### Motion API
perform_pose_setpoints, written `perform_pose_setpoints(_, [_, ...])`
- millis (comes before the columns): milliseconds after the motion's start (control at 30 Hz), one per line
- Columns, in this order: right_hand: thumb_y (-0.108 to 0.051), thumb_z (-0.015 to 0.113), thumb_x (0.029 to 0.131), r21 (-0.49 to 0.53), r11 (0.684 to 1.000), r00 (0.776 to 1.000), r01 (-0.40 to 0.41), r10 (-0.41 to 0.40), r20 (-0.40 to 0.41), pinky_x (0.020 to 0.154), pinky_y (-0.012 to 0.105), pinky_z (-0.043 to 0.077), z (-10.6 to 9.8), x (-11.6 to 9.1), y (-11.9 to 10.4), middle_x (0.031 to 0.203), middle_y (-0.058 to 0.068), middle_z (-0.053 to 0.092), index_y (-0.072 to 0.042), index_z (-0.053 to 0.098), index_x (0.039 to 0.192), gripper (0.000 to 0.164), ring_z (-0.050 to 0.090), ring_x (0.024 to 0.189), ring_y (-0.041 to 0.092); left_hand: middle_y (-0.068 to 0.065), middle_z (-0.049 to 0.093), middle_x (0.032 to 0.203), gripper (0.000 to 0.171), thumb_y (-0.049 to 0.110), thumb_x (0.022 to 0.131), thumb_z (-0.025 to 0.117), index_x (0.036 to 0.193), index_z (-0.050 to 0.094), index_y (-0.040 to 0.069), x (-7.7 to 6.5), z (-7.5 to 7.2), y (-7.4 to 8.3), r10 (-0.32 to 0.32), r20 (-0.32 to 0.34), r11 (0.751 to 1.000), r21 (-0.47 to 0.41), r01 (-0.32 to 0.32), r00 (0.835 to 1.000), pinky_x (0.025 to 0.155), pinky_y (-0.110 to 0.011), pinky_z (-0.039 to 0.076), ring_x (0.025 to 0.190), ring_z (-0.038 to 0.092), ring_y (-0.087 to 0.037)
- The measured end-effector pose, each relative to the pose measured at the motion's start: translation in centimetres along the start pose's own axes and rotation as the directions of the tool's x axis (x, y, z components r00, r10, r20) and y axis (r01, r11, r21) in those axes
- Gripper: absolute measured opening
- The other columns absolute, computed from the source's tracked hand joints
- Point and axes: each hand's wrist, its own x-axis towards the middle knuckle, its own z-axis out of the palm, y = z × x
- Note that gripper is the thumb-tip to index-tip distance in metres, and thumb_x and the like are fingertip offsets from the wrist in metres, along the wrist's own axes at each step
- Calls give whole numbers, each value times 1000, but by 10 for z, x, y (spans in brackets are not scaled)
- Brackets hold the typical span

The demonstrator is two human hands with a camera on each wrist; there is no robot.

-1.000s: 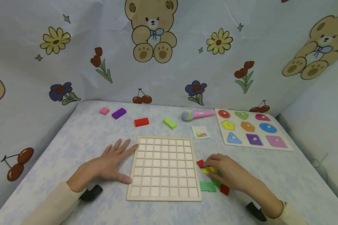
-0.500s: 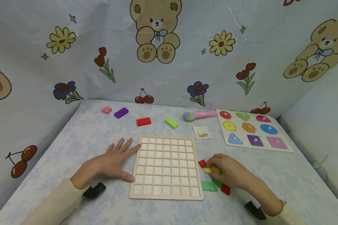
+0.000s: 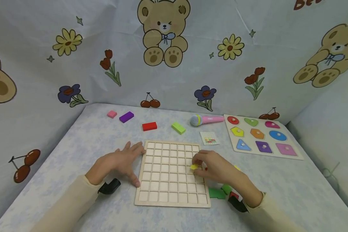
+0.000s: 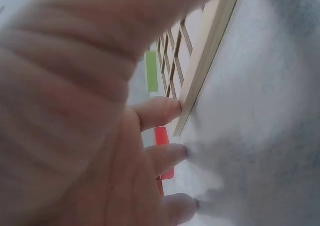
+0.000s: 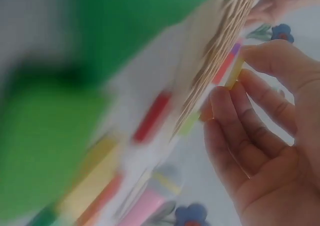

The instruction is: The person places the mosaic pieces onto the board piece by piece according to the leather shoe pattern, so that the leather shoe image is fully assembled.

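Note:
A wooden grid board [image 3: 172,204] lies flat on the table between the two hands. My left hand [image 3: 120,162] rests at its left edge, fingers spread, with thumb and index fingertips at the frame; the left wrist view shows a fingertip [image 4: 172,106] against the board's side. Over the right-hand columns, my right hand [image 3: 216,166] pinches a small yellow tile [image 3: 194,167] between thumb and fingers. The right wrist view shows this yellow tile [image 5: 235,73] edge-on. Green tiles [image 3: 217,193], a lighter green tile [image 3: 226,188] and a red tile [image 3: 234,195] lie right of the board, partly hidden by the right arm.
Behind the board stand pink [image 3: 112,114], purple [image 3: 126,117], red [image 3: 149,126] and lime [image 3: 178,128] blocks. A toy microphone [image 3: 207,120], a pattern card [image 3: 209,138] and a knobbed shape puzzle [image 3: 261,154] lie back right. A printed cloth hangs behind the table.
My right hand has picked a yellow tile from the pile and carried it left over the board. The left hand keeps to the board's left edge, its fingers somewhat more bent. The head view shifts slightly.

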Motion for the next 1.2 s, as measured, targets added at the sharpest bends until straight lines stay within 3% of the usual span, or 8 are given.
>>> perform_pose_setpoints(267, [-17,74,87,20,993,993,115,-115,39,81,29,51,8,49,-28,94,-5,65,-15,71,99,13,62,88,14,-17,6,169,117,48,58,96,151,33,13,3,-2,1,-21,23,1000,-12,21,1000,109,-81,6,151,-5,-53])
perform_pose_setpoints(533, [-17,75,88,15,984,975,177,-178,130,78,23,50,20,84,-54,93,-4,66,-14,72,99,11,59,85,11,-17,5,169,121,51,58,94,154,31,11,3,-2,-1,-25,33,1000,3,25,999,108,-81,6,150,-5,-53])
perform_pose_setpoints(733, [-18,75,91,-14,974,960,225,-220,173,77,19,49,28,94,-64,95,-4,69,-14,72,101,11,59,85,7,-17,4,169,122,52,58,94,154,31,10,3,-2,-1,-17,29,1000,-8,17,999,107,-82,5,150,-6,-54])
perform_pose_setpoints(1200, [-22,77,90,-56,977,959,204,-188,211,78,16,50,29,91,-70,104,-6,69,-16,77,107,18,58,86,4,-19,5,168,124,51,57,95,154,30,9,3,2,0,-15,9,1000,-7,15,1000,107,-82,5,149,-5,-55])
